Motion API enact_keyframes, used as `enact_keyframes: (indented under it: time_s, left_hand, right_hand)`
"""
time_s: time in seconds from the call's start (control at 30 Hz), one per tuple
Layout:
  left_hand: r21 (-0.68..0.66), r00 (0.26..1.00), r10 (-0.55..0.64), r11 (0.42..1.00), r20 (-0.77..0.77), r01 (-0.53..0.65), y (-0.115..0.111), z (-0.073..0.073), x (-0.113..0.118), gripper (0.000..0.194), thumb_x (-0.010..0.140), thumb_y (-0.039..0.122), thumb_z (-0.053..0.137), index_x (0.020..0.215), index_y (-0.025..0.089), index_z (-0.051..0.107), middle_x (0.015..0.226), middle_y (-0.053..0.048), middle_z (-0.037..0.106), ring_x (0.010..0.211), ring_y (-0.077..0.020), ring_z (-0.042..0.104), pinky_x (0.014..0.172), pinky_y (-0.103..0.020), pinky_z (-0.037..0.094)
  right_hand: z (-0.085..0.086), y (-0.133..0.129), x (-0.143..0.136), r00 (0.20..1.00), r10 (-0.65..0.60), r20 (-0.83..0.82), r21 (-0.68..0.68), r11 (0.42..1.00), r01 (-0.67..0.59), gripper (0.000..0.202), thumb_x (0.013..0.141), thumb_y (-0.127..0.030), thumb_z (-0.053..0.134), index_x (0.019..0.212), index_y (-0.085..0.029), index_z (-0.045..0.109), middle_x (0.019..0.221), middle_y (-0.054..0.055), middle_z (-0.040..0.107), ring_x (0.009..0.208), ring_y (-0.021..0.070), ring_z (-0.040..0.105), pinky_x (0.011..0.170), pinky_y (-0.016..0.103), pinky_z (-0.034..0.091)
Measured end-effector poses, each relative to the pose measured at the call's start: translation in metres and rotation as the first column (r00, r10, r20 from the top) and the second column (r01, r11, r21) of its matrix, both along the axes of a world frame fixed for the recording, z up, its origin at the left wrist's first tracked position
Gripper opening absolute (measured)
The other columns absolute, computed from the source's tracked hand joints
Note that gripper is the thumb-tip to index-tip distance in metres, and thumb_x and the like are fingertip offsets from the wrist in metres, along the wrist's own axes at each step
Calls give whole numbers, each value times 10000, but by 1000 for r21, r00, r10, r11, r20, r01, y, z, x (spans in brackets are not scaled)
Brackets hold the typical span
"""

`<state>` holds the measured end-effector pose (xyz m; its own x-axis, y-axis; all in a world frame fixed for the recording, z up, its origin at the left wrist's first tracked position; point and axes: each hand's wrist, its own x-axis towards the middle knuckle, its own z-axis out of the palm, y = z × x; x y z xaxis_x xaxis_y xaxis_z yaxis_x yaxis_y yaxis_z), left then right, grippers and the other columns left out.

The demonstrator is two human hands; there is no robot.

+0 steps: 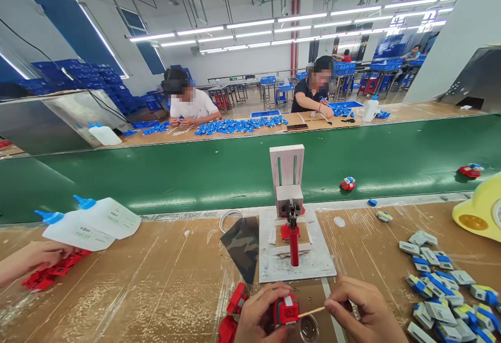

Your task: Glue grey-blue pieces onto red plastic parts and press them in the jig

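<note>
My left hand [260,314] grips a small red plastic toy part [286,310] with grey and white areas, near the bottom middle. A thin wooden stick [312,312] is pinched in my right hand [362,306], its tip touching the red part's right side. Below the stick sits a small clear round dish [309,327]; what it holds I cannot make out. Two more red parts [237,298] lie left of my left hand. Just beyond both hands stands a white toggle-clamp fixture [289,197] with a red handle [294,249].
White-and-blue toy pieces [438,285] are heaped at right, near a yellow object [481,210]. White bottles [94,223] with blue nozzles lie at left, where another person's hand [43,257] touches red parts. A green conveyor belt [195,170] crosses beyond; two people sit opposite.
</note>
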<state>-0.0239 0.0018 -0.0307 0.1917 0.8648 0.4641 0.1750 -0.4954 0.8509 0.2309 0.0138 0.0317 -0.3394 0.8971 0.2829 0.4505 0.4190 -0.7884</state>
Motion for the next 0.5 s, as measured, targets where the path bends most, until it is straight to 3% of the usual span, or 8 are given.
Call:
enact_keyframes:
  time_s: [0.1,0.27,0.4,0.5]
  left_hand:
    - [-53,991,88,994,-100,-94,-5,-5,-6,435,841,542,736,1232,354,756,1130,-88,830,1025,-296,786,917,-327,620]
    - [-111,954,241,958,-181,-263,-11,1,-10,448,805,603,745,1166,343,789,1062,-75,845,955,-283,797,907,-321,616]
    - [-67,948,276,955,-162,-289,-12,3,-4,458,831,640,692,1139,317,793,1055,-74,846,958,-269,798,891,-305,619]
    - [-122,968,230,963,-95,-241,-14,2,2,505,803,695,689,1118,315,796,1042,-67,847,935,-257,799,861,-280,618]
  right_hand:
    - [-1,-1,5,991,78,112,16,997,-80,424,1041,-430,482,744,-223,703,659,35,679,598,170,603,573,256,420]
    - [-17,-4,-2,920,161,357,90,974,-206,378,1019,-333,495,697,-222,658,679,53,697,624,176,626,573,244,429]
    - [-7,-4,2,969,101,226,134,982,-133,425,1051,-373,456,697,-225,638,618,14,660,561,150,604,550,218,432]
    - [6,-2,4,997,11,78,147,989,-22,456,1048,-427,477,672,-221,629,582,-6,634,516,136,583,524,210,425]
